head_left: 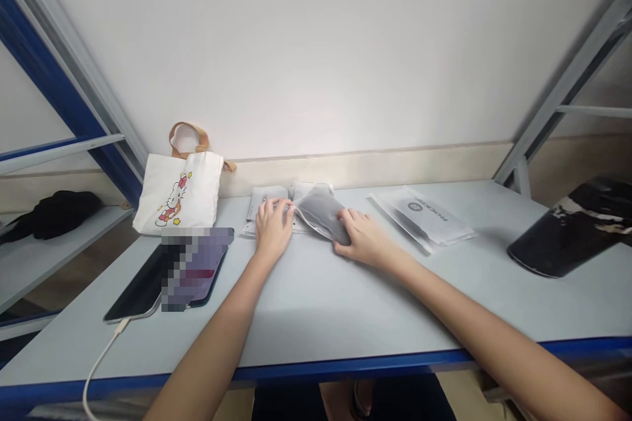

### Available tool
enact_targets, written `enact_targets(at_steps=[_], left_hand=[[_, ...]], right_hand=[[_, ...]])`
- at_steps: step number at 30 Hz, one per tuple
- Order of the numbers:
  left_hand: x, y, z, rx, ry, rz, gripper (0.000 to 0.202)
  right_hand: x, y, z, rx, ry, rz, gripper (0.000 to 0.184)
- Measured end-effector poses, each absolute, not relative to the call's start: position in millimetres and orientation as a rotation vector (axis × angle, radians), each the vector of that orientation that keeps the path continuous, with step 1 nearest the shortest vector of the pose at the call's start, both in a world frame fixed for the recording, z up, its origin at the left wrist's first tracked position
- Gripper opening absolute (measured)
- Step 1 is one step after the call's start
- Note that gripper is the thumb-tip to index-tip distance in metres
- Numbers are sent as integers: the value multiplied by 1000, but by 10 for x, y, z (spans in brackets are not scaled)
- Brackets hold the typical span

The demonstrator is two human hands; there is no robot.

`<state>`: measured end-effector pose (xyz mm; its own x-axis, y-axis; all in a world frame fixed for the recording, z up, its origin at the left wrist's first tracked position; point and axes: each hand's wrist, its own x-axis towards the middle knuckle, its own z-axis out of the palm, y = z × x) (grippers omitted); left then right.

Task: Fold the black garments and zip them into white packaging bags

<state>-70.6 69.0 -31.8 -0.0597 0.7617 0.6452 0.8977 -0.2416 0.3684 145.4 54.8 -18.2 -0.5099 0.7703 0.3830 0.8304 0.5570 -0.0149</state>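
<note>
The left hand [273, 227] is curving over a small stack of white paper packets [264, 202], with its fingertips reaching the edge of a grey fabric pouch [318, 214]; I cannot tell whether those fingers are pinching the fabric or only resting on it. The right hand [360, 237] is lying open, its fingers spread and pressing down on the far end of the pouch. The pouch is sitting on the pale counter [316, 342] between both hands, its near end overlapping the packets; the two hands seem to be pinning it from either side, perhaps to keep it from sliding on the smooth top. A flat plastic-wrapped packet [419, 217] with a round logo is lying to the right, apparently set aside within easy reach; a white tote bag [178, 194] with a cartoon cat print is leaning toward the wall [316, 46] on the left, which appears to be keeping it upright. A phone [133, 283], partly covered by a blurred patch, is lying near the front, with a white cable [101, 368] trailing down over the counter edge; a dark flat object [567, 230] is sitting at the far right, and a black cloth [54, 214] is lying on a shelf [64, 256] to the left.
</note>
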Motion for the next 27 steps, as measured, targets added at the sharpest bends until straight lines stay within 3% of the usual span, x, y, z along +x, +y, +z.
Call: enact_targets(at_steps=[2, 5, 11, 17, 27], left_hand=[[-675, 639, -262, -2040, -1786, -1205, 23], [-641, 568, -189, -2027, -1701, -1307, 26], [-580, 529, -192, -2066, -1596, -1355, 38], [-517, 513, -242, -2219, -1673, -1199, 44], [-531, 502, -340, -2510, -1793, -891, 48]], right_hand=[[1449, 563, -160, -1281, -2463, -261, 19], [1561, 595, -26, -1254, -2434, -301, 8], [2040, 708, 253, -1482, -2077, -426, 19], [2179, 835, 50, -1705, -2326, -203, 17], [2176, 845, 3, -1709, -2298, -211, 27]])
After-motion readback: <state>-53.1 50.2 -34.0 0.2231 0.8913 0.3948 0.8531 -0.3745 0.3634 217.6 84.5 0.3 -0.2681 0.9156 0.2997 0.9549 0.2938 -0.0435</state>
